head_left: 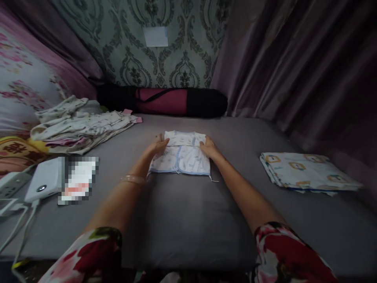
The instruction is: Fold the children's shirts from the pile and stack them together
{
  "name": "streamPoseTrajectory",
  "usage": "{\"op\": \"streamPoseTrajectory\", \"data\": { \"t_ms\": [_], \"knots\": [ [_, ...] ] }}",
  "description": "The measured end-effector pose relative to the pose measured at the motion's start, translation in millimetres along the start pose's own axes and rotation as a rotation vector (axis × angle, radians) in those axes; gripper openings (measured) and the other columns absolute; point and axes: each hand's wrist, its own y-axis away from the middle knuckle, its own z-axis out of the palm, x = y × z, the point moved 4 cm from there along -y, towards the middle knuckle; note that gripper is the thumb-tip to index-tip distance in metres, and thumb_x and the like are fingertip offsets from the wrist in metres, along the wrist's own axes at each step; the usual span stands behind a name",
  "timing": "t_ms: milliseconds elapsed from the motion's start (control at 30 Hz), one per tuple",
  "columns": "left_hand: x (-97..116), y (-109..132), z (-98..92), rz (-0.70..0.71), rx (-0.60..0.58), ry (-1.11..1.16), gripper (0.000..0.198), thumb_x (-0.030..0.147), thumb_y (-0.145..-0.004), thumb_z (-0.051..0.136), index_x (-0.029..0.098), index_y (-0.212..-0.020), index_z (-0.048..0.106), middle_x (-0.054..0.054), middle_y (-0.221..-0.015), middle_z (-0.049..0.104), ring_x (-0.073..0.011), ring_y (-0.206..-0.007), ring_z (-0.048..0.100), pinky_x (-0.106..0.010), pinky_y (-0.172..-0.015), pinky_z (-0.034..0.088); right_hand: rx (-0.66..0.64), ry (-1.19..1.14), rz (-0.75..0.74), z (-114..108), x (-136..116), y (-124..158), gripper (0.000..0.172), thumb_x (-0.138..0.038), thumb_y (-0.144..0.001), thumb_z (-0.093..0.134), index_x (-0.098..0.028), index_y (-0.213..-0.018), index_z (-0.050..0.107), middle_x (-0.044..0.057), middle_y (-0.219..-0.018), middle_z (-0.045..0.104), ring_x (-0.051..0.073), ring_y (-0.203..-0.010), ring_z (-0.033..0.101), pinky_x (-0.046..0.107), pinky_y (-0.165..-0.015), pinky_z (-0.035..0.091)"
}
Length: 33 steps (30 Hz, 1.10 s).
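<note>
A small white baby garment with blue trim and a faint print lies on the grey sheet in front of me. Its far part is folded over toward me, and thin ties stick out at the near corners. My left hand grips the left end of the folded part, thumb on top. At the right end, my right hand holds the same fold, also thumb on top. The fingers under the cloth are partly hidden.
Folded printed cloth lies on the right. Piled baby clothes are on the left, nearer a white power bank with cables and a power strip. A black and maroon long bag lies along the wall.
</note>
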Motion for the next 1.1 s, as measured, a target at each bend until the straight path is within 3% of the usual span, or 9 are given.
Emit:
{"op": "streamPoseTrajectory", "data": {
  "t_ms": [167, 367, 433, 533, 667, 767, 900, 1000, 1100],
  "knots": [
    [-33.4, 39.4, -21.9, -0.067, -0.035, 0.070, 0.055, 0.039, -0.084, 0.056, 0.009, -0.130, 0.052, -0.018, -0.106, 0.069, -0.0275, -0.097, 0.067, -0.032, -0.077, 0.052, -0.029, -0.079, 0.096, -12.4, 25.7, 38.6, 0.046, -0.029, -0.091, 0.051, -0.011, -0.133, 0.050, 0.012, -0.106, 0.070, 0.023, -0.099, 0.066, 0.030, -0.084, 0.050],
    [-37.5, 84.6, -28.7, -0.136, -0.148, 0.360, 0.065, 0.040, -0.077, 0.063, 0.013, -0.135, 0.050, -0.004, -0.077, 0.065, -0.0175, -0.067, 0.062, -0.024, -0.058, 0.048, -0.172, -0.230, 0.040, -13.0, 23.2, 82.1, 0.046, -0.031, -0.093, 0.049, -0.013, -0.136, 0.048, 0.003, -0.080, 0.069, 0.014, -0.061, 0.062, 0.026, -0.065, 0.049],
    [-34.6, 96.1, -31.6, -0.092, -0.209, 0.456, 0.073, 0.043, -0.073, 0.067, 0.018, -0.138, 0.048, 0.000, -0.073, 0.062, -0.0156, -0.061, 0.059, -0.024, -0.054, 0.046, -0.199, -0.238, -0.037, -13.5, 20.8, 94.7, 0.047, -0.034, -0.093, 0.049, -0.014, -0.135, 0.049, 0.003, -0.079, 0.067, 0.014, -0.062, 0.060, 0.027, -0.065, 0.049],
    [-31.7, 108.9, -36.0, 0.107, -0.347, 0.463, 0.073, 0.045, -0.068, 0.071, 0.023, -0.135, 0.052, 0.003, -0.068, 0.055, -0.0134, -0.059, 0.054, -0.022, -0.052, 0.042, -0.242, -0.205, -0.218, -15.5, 19.6, 111.6, 0.051, -0.035, -0.087, 0.057, -0.014, -0.133, 0.053, 0.006, -0.091, 0.067, 0.017, -0.076, 0.061, 0.029, -0.072, 0.048],
    [-39.3, 116.7, -37.1, 0.313, -0.441, 0.262, 0.062, 0.038, -0.069, 0.069, 0.022, -0.128, 0.059, 0.004, -0.068, 0.050, -0.0134, -0.061, 0.050, -0.022, -0.054, 0.038, -0.302, -0.079, -0.424, -16.5, 21.4, 127.6, 0.064, -0.013, -0.075, 0.058, -0.014, -0.138, 0.048, 0.010, -0.108, 0.063, 0.017, -0.086, 0.059, 0.028, -0.081, 0.047],
    [-45.2, 117.1, -32.0, 0.386, -0.398, 0.154, 0.064, 0.026, -0.067, 0.061, 0.020, -0.130, 0.054, 0.001, -0.079, 0.054, -0.0154, -0.067, 0.052, -0.025, -0.061, 0.042, -0.217, 0.005, -0.489, -15.6, 22.8, 130.2, 0.061, -0.005, -0.076, 0.049, -0.012, -0.137, 0.049, 0.011, -0.110, 0.060, 0.018, -0.093, 0.058, 0.028, -0.086, 0.045],
    [-43.1, 112.2, -24.9, 0.540, -0.148, 0.055, 0.052, 0.019, -0.066, 0.052, 0.019, -0.118, 0.059, -0.005, -0.095, 0.056, -0.0185, -0.082, 0.054, -0.031, -0.078, 0.046, -0.064, 0.080, -0.533, -12.5, 23.7, 126.8, 0.043, -0.008, -0.084, 0.046, -0.016, -0.124, 0.059, 0.009, -0.107, 0.059, 0.018, -0.094, 0.057, 0.029, -0.087, 0.045],
    [-41.2, 104.4, -25.7, 0.541, 0.004, 0.046, 0.034, 0.021, -0.070, 0.050, 0.021, -0.099, 0.066, -0.006, -0.092, 0.055, -0.0205, -0.086, 0.055, -0.035, -0.083, 0.047, 0.024, 0.097, -0.531, -15.1, 24.0, 122.0, 0.031, -0.012, -0.086, 0.050, -0.020, -0.110, 0.068, 0.008, -0.104, 0.058, 0.019, -0.093, 0.057, 0.031, -0.085, 0.046],
    [-36.8, 97.1, -35.6, 0.512, 0.043, 0.154, 0.021, 0.029, -0.070, 0.056, 0.023, -0.085, 0.070, -0.010, -0.108, 0.057, -0.0250, -0.104, 0.054, -0.037, -0.085, 0.048, 0.114, 0.038, -0.560, -22.5, 21.4, 114.5, 0.024, -0.013, -0.084, 0.057, -0.022, -0.100, 0.072, 0.010, -0.118, 0.058, 0.022, -0.110, 0.053, 0.036, -0.096, 0.042]
  ]
}}
